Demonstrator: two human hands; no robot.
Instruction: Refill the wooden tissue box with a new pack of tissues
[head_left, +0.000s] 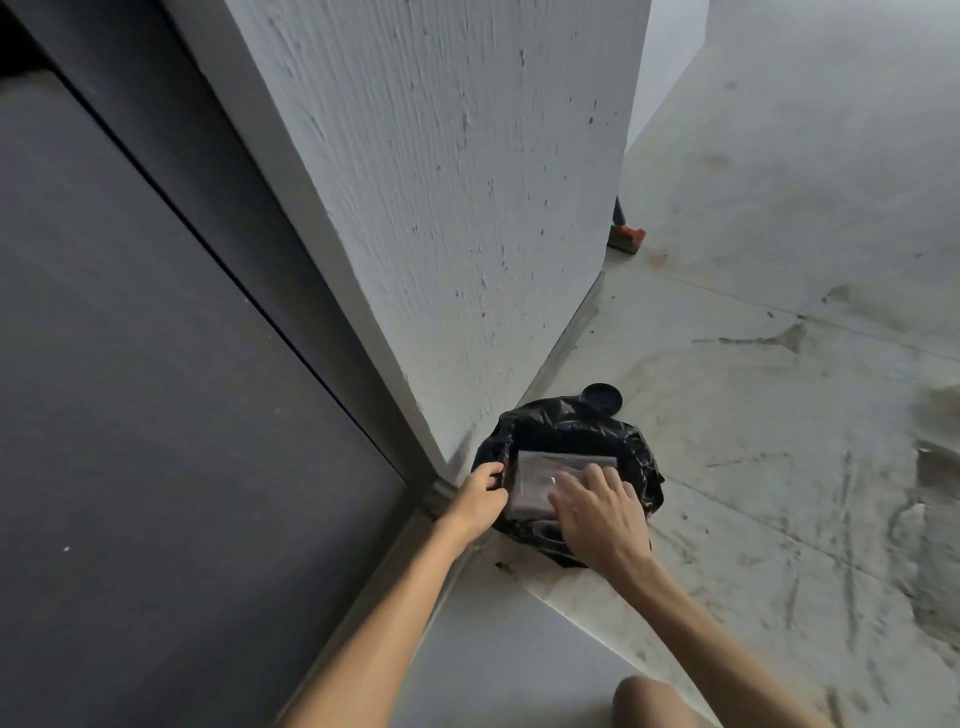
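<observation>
- Black plastic liner (566, 431) covers a bin on the floor; left hand (480, 499) pinches its near-left rim.
- Clear plastic wrapper (550, 480) lies in the bin opening between both hands; right hand (597, 512) spread flat, fingers extended, pressing it.
- Round black lid (601, 398) beyond the hands.

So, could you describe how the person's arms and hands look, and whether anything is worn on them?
Both forearms are bare; no sleeves show. The left hand and right hand wear no gloves. No rings, watch or bracelets are visible.
</observation>
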